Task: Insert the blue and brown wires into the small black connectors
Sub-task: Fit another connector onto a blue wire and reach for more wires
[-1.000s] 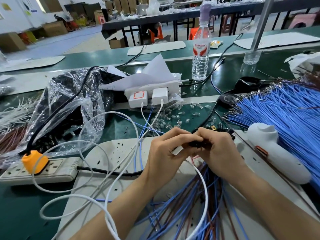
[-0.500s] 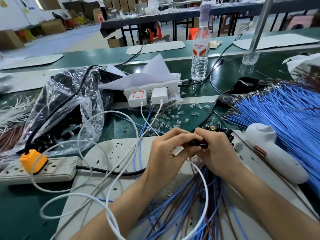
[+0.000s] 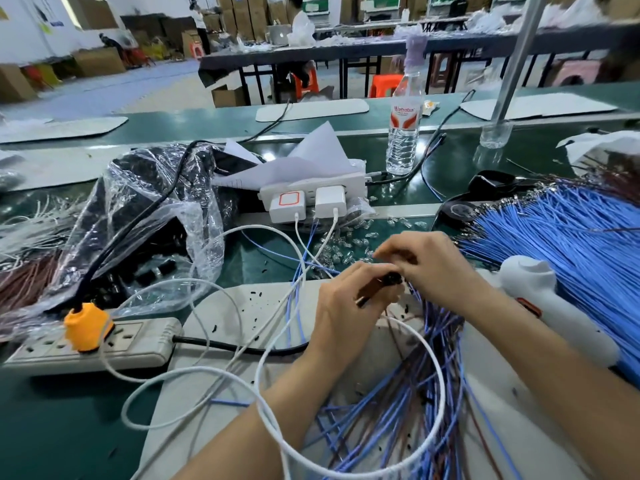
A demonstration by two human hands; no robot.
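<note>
Connector (image 3: 391, 279) pinched between left hand (image 3: 341, 317) and right hand (image 3: 433, 268), wires (image 3: 398, 403) beneath

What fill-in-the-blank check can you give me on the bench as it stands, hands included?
1. The left hand grips a small ____ connector.
2. The plug in the grey power strip is ____.
3. The fan of loose wires to the right of the right hand is ____.
4. ____ white chargers sit in the white power strip.
Missing words: black; orange; blue; two.
</note>
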